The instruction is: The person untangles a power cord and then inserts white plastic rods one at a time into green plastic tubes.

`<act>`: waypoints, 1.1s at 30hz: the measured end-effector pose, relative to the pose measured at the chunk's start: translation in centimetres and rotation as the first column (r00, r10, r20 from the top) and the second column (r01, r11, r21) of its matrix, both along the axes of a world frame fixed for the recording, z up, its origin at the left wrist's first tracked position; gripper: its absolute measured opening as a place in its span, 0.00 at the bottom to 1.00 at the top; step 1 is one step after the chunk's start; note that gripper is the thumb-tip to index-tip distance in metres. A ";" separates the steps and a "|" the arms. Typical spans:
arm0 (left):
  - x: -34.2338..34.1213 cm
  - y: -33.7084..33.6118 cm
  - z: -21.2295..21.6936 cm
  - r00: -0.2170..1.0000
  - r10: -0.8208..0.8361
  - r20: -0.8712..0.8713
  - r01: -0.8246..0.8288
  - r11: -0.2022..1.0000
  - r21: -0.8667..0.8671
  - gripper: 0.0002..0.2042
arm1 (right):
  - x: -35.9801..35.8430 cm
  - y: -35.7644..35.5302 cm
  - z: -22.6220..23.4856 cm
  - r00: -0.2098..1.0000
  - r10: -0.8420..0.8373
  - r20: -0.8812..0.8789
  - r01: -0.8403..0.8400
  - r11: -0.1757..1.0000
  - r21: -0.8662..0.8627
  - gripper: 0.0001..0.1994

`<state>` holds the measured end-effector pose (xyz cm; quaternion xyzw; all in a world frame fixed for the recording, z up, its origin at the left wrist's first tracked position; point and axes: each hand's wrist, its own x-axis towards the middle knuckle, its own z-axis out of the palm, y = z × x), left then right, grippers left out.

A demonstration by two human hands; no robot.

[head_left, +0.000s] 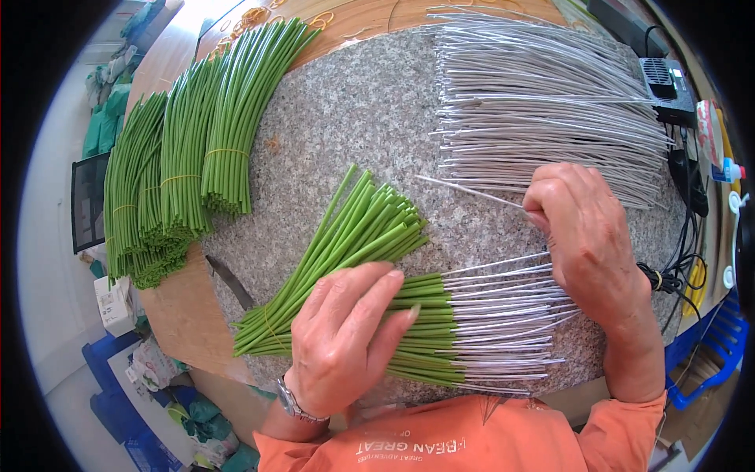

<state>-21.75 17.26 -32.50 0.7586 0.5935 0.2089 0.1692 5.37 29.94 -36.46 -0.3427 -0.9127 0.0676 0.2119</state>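
Between the thumb and fingers of my right hand (pixel 586 236), a thin pale wire (pixel 468 189) is pinched, its free end pointing left. My left hand (pixel 342 334) lies over a bundle of green plastic tubes (pixel 346 232), fingers and thumb apart. A yellow band (pixel 273 326) goes round that bundle near its left end. Some of its tubes fan up and away without wires showing. The others, green tubes with wires in them (pixel 429 322), lie to the right of my left hand, and pale wires (pixel 503 315) stick out of their right ends. My left palm hides part of the bundle.
A wide pile of loose wires (pixel 543 102) covers the far right of the grey speckled slab (pixel 346 102). Banded green tube bundles (pixel 185 141) stand at the far left. A dark blade-like strip (pixel 228 279) lies near the slab's left edge. Black cables (pixel 676 275) hang at the right.
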 end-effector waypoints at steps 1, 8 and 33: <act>0.0 0.0 -0.1 1.000 0.001 -0.004 -0.001 1.000 -0.005 0.18 | 0.1 -0.1 0.0 0.998 0.008 -0.066 -0.012 0.998 -0.056 0.07; 0.0 0.6 -1.3 0.997 0.051 -0.062 -0.049 0.998 0.037 0.14 | 0.8 -0.5 0.8 0.974 0.076 -0.216 -0.128 0.963 -0.239 0.16; -0.5 0.9 -1.8 0.994 -0.021 -0.107 0.026 0.999 0.046 0.19 | 1.5 -0.4 1.7 0.988 0.152 -0.021 -0.150 0.929 -0.338 0.13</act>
